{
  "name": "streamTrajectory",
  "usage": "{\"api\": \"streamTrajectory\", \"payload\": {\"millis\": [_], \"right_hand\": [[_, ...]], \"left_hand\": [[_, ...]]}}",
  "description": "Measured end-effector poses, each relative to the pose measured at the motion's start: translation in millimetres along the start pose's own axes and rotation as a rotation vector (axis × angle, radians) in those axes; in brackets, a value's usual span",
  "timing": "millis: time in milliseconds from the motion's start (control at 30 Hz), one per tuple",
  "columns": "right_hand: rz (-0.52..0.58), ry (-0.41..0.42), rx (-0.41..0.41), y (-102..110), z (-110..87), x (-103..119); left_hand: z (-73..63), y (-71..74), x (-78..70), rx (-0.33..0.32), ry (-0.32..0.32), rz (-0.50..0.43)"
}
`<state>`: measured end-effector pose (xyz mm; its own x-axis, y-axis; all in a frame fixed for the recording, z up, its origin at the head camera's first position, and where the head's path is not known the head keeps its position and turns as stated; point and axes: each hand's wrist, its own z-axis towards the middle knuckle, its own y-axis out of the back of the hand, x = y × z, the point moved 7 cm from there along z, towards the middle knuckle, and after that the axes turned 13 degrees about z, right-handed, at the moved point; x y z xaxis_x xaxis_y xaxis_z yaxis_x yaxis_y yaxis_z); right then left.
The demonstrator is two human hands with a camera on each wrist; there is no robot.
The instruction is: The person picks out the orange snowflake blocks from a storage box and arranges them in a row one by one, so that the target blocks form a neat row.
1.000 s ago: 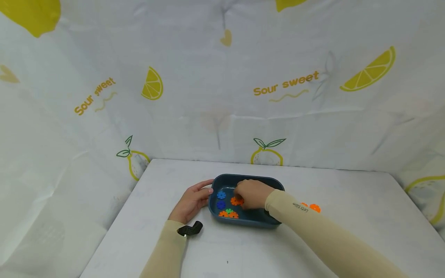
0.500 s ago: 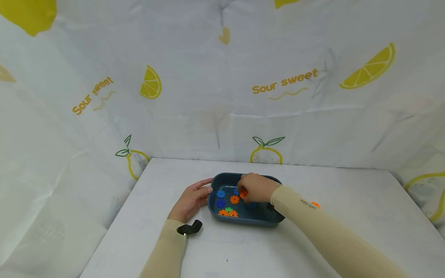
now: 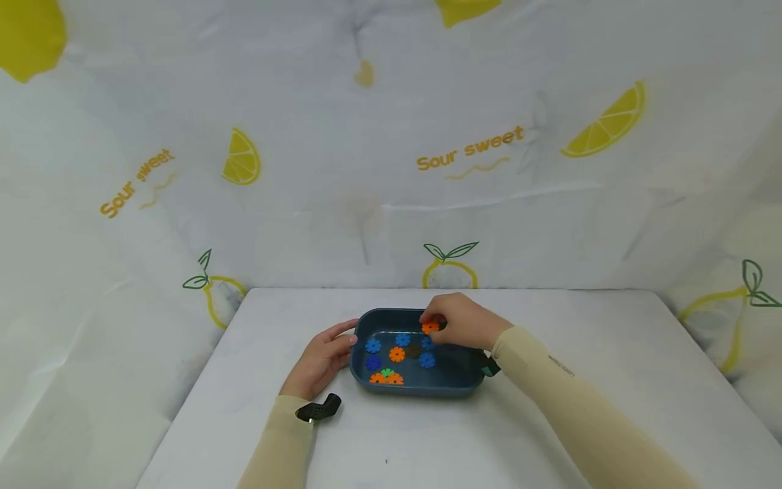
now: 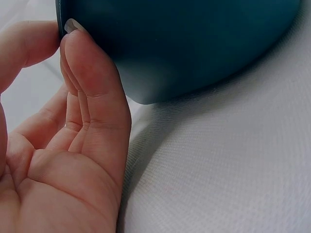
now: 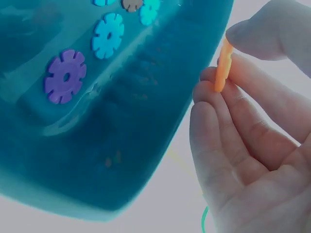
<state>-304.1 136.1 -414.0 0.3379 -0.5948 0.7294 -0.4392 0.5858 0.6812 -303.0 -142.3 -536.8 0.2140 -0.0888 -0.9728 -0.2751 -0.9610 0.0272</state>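
Observation:
A dark teal tray (image 3: 415, 392) stands on the white table. Several notched plastic discs lie in it, such as an orange disc (image 3: 397, 354), a blue disc (image 3: 427, 360) and a green disc (image 3: 387, 372). My left hand (image 3: 319, 361) grips the tray's left end; the left wrist view shows its fingers at the rim and outer wall. Over the back of the tray, my right hand (image 3: 467, 322) pinches another orange disc (image 5: 223, 65) between thumb and fingertips, seen edge-on in the right wrist view. A brown disc (image 3: 413, 350) lies near the tray's middle.
The white tabletop (image 3: 580, 326) runs out to both sides of the tray. Behind it hangs a pale lemon-print cloth (image 3: 342, 224). A black wrist strap (image 3: 319, 409) sits on the left sleeve.
My right hand has lifted an orange disc from inside the tray towards its back rim, uncovering blue and brown discs. The left hand keeps its place on the tray. The head view has shifted slightly.

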Motion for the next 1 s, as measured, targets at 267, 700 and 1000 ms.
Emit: {"api": "streamTrajectory", "payload": {"millis": [267, 700, 1000], "right_hand": [[0.071, 0.038, -0.104, 15, -26.1, -17], [0.153, 0.025, -0.252, 38, -75.9, -49], [0.167, -0.028, -0.340, 56, -109.3, -71]], "left_hand": [[1.8, 0.1, 3.1, -0.006, 0.002, -0.015], [-0.8, -1.0, 4.2, -0.026, 0.012, -0.036], [-2.7, -1.1, 1.8, -0.034, 0.014, -0.027]]}}
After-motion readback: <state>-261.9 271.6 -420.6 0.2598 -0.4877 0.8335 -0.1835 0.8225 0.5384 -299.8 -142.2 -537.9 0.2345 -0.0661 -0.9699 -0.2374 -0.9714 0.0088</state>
